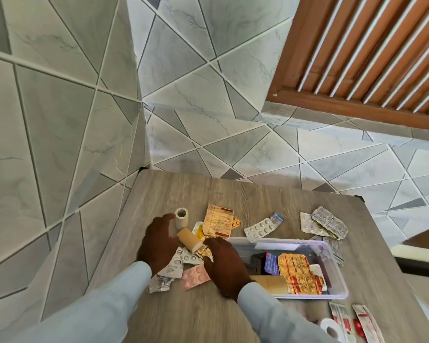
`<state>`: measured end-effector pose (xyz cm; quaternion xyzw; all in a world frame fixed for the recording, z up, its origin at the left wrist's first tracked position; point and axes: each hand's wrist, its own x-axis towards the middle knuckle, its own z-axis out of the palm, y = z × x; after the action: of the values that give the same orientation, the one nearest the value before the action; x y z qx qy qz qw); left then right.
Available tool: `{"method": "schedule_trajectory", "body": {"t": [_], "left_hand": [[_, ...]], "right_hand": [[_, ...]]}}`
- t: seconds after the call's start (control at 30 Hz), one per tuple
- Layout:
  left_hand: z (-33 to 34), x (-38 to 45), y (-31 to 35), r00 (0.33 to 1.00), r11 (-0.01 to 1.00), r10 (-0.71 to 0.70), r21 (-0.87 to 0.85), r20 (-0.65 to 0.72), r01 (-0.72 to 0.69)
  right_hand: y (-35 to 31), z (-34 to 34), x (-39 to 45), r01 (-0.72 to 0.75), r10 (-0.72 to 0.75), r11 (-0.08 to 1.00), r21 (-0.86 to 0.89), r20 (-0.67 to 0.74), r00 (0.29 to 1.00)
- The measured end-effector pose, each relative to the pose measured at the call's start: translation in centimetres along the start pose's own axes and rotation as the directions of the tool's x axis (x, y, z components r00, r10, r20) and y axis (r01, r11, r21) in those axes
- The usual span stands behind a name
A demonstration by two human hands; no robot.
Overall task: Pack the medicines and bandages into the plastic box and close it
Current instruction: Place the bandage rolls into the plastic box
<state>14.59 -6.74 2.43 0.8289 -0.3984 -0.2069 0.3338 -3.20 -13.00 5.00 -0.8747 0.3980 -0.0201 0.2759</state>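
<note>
Our left hand [159, 246] clasped a tan bandage roll [188, 240]; our right hand [224, 262] rested spread over blister packs [196, 276] beside the plastic box [337, 273].

Bright, even daylight, no hard shadows on the table [233, 315]. Strong wide-angle bend: wall tiles [60, 120] curve toward the edges. Slight motion blur on both sleeves, esp. bottom left. Soft sheen on the plastic box [332, 256] rim; centre reasonably sharp.
</note>
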Motion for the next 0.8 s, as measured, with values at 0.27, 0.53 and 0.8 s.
{"method": "schedule_trajectory", "body": {"t": [0.27,0.53,0.8], "left_hand": [[1.7,3.4,1.0,0.972,0.907,0.157,0.363,0.177,-0.213],[1.2,4.3,-0.7,0.972,0.867,0.206,0.439,0.113,-0.235],[-0.8,5.0,-1.0,0.990,0.964,0.140,0.231,-0.023,-0.131]], "right_hand": [[-2.0,3.5,5.2,-0.033,0.044,0.990,-0.138,0.075,0.996],[-2.1,5.1,6.1,-0.141,0.145,0.983,-0.114,0.020,0.989],[-2.6,3.2,5.6,-0.180,0.187,0.980,0.080,-0.095,0.978]]}}
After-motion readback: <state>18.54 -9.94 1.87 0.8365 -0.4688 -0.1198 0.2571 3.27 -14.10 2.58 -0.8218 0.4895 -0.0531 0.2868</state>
